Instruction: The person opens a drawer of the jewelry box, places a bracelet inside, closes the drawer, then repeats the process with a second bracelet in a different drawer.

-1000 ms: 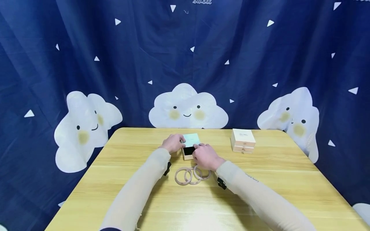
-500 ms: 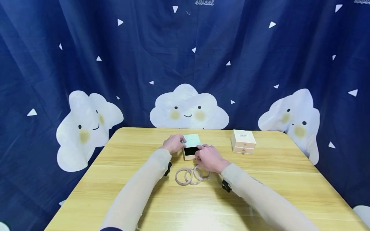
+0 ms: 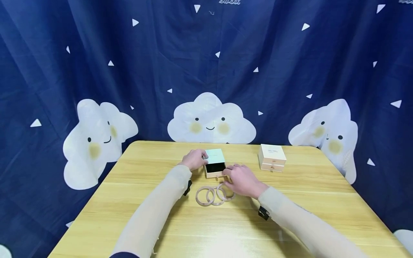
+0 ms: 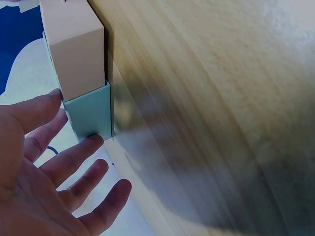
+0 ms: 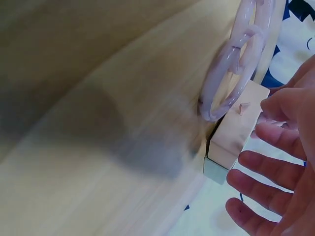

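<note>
With the clock centred on the teal-sleeved box (image 3: 214,156), the left hand (image 3: 194,159) is at nine, fingers loosely spread, thumb and fingertips against the sleeve's side without wrapping it. The right hand (image 3: 242,180) is at four, fingers parted and gripping nothing, its tips by the corner of the pink drawer (image 3: 213,175); whether they touch it, I cannot tell. The drawer stands out toward six, with a small pull tab (image 5: 243,108) on its front. The box looks like light, stiff card, likely to skid or dent if squeezed: best steadied by the sleeve's sides and drawn by the tab. At six, the overlapping bangles (image 3: 213,196) look hard, slick and perhaps brittle, best pinched at the rim. A second box (image 3: 272,160) sits at three. The drawer's dark inside shows no detail, its rear is hidden under the sleeve, and the right wrist view cuts off the bangles
</note>
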The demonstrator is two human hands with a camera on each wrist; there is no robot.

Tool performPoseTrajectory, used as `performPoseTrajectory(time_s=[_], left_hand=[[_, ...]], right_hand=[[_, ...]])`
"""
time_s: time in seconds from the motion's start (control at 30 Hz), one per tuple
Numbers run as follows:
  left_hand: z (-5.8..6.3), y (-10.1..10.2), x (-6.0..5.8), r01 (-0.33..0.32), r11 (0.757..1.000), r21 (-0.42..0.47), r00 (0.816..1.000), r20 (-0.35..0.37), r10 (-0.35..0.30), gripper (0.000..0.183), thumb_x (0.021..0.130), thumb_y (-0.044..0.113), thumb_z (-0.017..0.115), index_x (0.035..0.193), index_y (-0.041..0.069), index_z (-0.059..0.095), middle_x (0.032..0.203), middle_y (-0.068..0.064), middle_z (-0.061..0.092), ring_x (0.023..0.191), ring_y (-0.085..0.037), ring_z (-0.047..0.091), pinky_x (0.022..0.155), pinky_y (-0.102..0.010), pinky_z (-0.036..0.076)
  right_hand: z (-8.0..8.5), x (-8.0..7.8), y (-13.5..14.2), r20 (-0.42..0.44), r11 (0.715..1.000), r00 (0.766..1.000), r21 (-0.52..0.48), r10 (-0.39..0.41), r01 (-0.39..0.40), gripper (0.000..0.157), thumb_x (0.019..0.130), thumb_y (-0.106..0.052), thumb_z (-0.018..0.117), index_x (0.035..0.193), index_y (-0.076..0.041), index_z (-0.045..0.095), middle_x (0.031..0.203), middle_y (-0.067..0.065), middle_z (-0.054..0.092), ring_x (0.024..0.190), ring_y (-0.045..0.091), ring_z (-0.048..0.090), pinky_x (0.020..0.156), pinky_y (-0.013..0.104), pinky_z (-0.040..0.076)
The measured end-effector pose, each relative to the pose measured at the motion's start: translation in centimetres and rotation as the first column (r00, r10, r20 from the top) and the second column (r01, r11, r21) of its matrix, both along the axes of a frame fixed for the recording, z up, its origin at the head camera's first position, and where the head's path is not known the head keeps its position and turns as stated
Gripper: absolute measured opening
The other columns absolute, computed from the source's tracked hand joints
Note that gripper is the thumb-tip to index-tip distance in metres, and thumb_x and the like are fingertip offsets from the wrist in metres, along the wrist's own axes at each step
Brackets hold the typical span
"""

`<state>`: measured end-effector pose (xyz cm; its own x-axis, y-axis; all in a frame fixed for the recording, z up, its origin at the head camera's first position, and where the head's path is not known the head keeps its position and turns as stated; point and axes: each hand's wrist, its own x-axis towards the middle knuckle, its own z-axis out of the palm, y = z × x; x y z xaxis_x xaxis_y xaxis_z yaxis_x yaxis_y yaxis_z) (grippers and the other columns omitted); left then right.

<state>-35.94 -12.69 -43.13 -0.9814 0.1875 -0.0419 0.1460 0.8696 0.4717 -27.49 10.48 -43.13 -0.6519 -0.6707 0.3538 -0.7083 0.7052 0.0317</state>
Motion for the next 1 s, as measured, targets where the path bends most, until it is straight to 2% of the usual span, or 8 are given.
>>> performPoseTrajectory(time_s=[0.2,0.37,0.53,0.67,0.83,1.0], left_hand=[[0.1,-0.1,0.0,0.003,1.0,-0.002,1.0,0.007,-0.003,0.025,0.094,0.03,0.071,0.117,0.02,0.071,0.116,0.0,0.07,0.11,-0.022,0.063,0.096,-0.05,0.049],[0.3,-0.2,0.2,0.003,1.0,0.003,1.0,0.017,-0.003,0.025,0.094,0.03,0.071,0.118,0.02,0.071,0.116,-0.001,0.07,0.111,-0.022,0.063,0.097,-0.05,0.048],[0.2,-0.1,0.1,-0.007,1.0,-0.007,1.0,0.024,0.007,0.025,0.095,0.03,0.07,0.118,0.021,0.071,0.115,0.0,0.07,0.11,-0.021,0.062,0.097,-0.05,0.048],[0.2,-0.1,0.1,-0.006,1.0,-0.005,1.0,0.024,0.006,0.025,0.095,0.03,0.07,0.118,0.021,0.071,0.116,0.0,0.07,0.11,-0.021,0.062,0.097,-0.05,0.048],[0.1,-0.1,0.1,0.0,1.0,0.001,1.0,0.015,0.0,0.026,0.094,0.03,0.07,0.119,0.02,0.071,0.117,0.0,0.069,0.111,-0.022,0.062,0.097,-0.05,0.048],[0.0,-0.1,0.1,0.002,1.0,0.006,1.0,0.01,-0.002,0.027,0.094,0.031,0.07,0.119,0.021,0.071,0.118,-0.001,0.07,0.113,-0.022,0.062,0.098,-0.05,0.048]], right_hand=[[-0.1,0.7,0.6,-0.011,1.0,1.0,-0.009,0.016,-0.016,0.026,0.085,-0.026,0.078,0.108,-0.015,0.073,0.103,0.001,0.074,0.086,0.023,0.066,0.068,0.04,0.052],[0.0,1.3,0.9,0.011,0.999,0.999,-0.007,0.033,-0.032,0.028,0.087,-0.026,0.077,0.112,-0.015,0.073,0.107,0.001,0.074,0.088,0.023,0.067,0.069,0.039,0.053],[0.0,1.7,1.0,0.07,0.999,0.996,-0.014,0.048,-0.047,0.029,0.087,-0.03,0.076,0.113,-0.016,0.073,0.111,0.002,0.074,0.088,0.021,0.067,0.07,0.038,0.053],[-0.1,1.9,1.2,0.117,0.997,0.991,-0.041,0.066,-0.062,0.034,0.085,-0.037,0.078,0.112,-0.017,0.073,0.113,0.001,0.074,0.08,0.013,0.063,0.074,0.037,0.055],[-0.2,2.1,1.5,0.179,0.998,0.982,-0.022,0.06,-0.057,0.044,0.081,-0.044,0.081,0.117,-0.021,0.072,0.119,-0.001,0.072,0.076,0.008,0.056,0.074,0.035,0.053],[-0.5,2.3,1.7,0.226,0.998,0.972,0.007,0.057,-0.06,0.055,0.082,-0.048,0.08,0.128,-0.021,0.067,0.129,0.003,0.068,0.077,0.006,0.058,0.081,0.038,0.055]])
